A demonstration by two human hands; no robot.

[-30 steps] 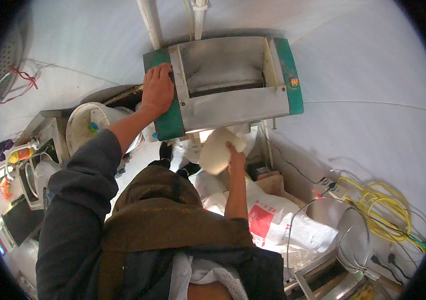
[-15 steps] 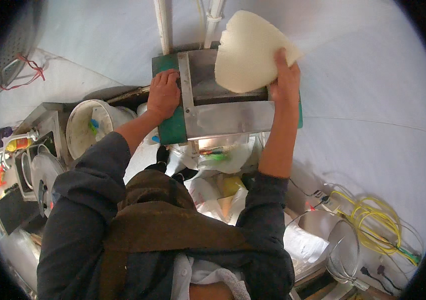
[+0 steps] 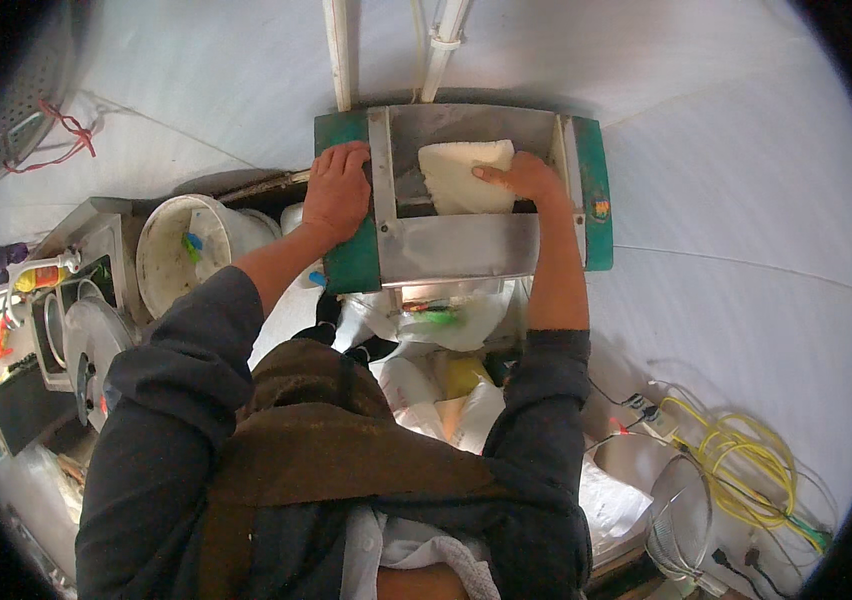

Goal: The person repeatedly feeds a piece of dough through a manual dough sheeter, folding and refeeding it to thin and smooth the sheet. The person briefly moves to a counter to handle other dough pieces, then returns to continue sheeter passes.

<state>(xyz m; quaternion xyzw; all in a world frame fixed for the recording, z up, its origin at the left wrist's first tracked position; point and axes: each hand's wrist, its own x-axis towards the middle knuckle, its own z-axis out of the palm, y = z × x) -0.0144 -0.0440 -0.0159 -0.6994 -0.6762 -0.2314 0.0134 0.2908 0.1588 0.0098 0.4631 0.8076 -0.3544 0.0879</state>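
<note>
A dough sheeter (image 3: 461, 245) with green sides and a metal hopper stands in front of me. My right hand (image 3: 534, 180) grips a pale, flat sheet of dough (image 3: 458, 178) by its right edge, thumb on top. The sheet is inside the hopper, with its lower edge at the dark slot above the front metal plate. Whether the rollers have caught it is hidden. My left hand (image 3: 338, 190) rests on the sheeter's left green side, fingers laid over its top, holding nothing.
A white bucket (image 3: 159, 265) stands left of the sheeter, beside a metal sink (image 3: 106, 235). White pipes (image 3: 443, 50) run up the wall behind. At lower right are a coiled yellow cable (image 3: 746, 450), a power strip and a wire strainer (image 3: 681, 520). White bags lie below the sheeter.
My right hand has moved down and left, carrying the dough from above the sheeter's right side into the hopper. My left hand stays on the green side.
</note>
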